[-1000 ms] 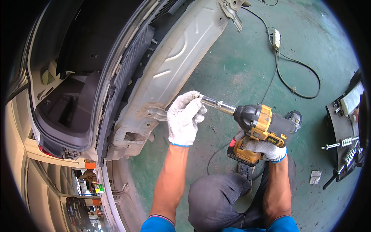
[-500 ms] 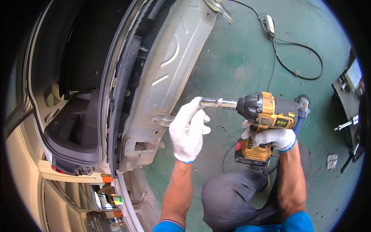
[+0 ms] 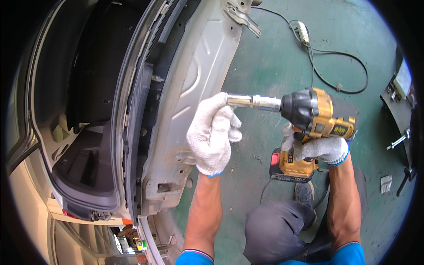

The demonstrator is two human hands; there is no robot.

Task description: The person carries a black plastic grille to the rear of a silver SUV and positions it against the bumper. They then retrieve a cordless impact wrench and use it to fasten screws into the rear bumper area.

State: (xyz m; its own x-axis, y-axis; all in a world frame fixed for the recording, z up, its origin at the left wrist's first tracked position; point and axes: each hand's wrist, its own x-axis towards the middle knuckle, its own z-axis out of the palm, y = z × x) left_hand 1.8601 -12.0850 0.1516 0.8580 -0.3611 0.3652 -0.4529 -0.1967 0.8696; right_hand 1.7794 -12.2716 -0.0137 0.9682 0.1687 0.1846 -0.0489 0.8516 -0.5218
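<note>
A black and yellow cordless impact wrench [image 3: 323,110] is held level in front of me, its nose pointing left. My right hand [image 3: 326,150], in a white knitted glove, is wrapped round its handle. Below the handle sits the battery pack [image 3: 291,167]. A long chrome socket [image 3: 240,101] extends from the nose. My left hand [image 3: 211,139], gloved the same way, has its fingers curled and its fingertips closed at the socket's free end; whether a small part is also between them is hidden. The car's bare silver rear panel [image 3: 201,75] stands just left of this hand.
The open car boot [image 3: 84,150] fills the left side. A metal bracket [image 3: 242,17] juts from the panel's far end. A cable with a white power strip [image 3: 303,33] lies on the green floor [image 3: 260,79]. At right, a black part [image 3: 399,115] carries tools; a small plastic packet [image 3: 386,184] lies near it.
The impact wrench and both hands have risen slightly in the picture, and the wrench has shifted right. The view has moved a little too. My grips look the same.
</note>
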